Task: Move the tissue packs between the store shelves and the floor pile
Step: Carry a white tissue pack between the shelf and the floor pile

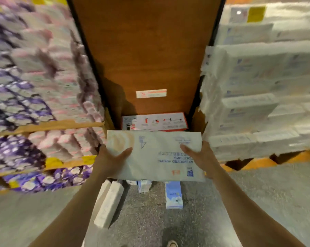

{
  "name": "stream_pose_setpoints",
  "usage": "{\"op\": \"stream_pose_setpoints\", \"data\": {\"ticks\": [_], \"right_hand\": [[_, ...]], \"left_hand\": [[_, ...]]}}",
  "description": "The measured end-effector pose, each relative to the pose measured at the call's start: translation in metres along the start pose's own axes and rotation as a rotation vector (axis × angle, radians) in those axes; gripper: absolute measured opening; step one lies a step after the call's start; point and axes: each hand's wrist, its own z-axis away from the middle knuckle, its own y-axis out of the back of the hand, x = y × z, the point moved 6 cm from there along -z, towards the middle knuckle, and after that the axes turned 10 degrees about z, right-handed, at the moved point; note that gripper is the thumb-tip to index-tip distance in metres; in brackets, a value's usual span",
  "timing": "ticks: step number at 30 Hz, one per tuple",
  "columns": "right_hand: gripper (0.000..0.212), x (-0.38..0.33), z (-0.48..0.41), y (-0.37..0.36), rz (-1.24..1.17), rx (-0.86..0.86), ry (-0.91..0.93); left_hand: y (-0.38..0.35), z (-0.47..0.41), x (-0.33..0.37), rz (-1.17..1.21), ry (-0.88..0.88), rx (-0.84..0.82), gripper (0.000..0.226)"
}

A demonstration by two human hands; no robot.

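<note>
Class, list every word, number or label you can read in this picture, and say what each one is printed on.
"EMBOSSED": upside down on the white pack held in the left hand and right hand.
"TOILET PAPER": same pack.
"4": same pack.
Too blurred to read: Chinese line on the pack, sticker on the brown panel, red-and-white box, shelf packs.

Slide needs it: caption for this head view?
Left hand and right hand hold a white tissue pack above packs on the floor.

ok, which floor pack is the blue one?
The blue pack on the floor below the held pack, right side; the long packs left of it are white.
</note>
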Motion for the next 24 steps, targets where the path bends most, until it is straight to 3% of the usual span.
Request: {"op": "stream_pose_setpoints", "data": {"ticks": [5, 11, 13, 17, 21, 24], "right_hand": [[0.079, -0.075, 0.059, -0.078, 0.032, -0.148, 0.123], [0.028, -0.163, 0.175, -0.229, 0.050, -0.364, 0.293], [0.035, -0.187, 0.216, -0.292, 0.067, -0.462, 0.339], [0.075, -0.233, 0.302, -0.410, 0.091, -0.606, 0.406], [0.054, -0.277, 0.391, -0.515, 0.101, -0.788, 0.514], [0.053, -0.303, 0.453, -0.592, 0.111, -0.904, 0.587]], "left_hand": [[0.116, 0.069, -0.069, 0.094, 0.035, 0.185, 0.040], [0.277, 0.177, -0.200, 0.235, 0.167, 0.420, 0.046], [0.332, 0.220, -0.241, 0.236, 0.196, 0.494, 0.051], [0.435, 0.303, -0.312, 0.265, 0.226, 0.665, 0.042], [0.524, 0.380, -0.372, 0.203, 0.312, 0.831, 0.068], [0.577, 0.433, -0.423, 0.257, 0.370, 0.953, 0.063]]}}
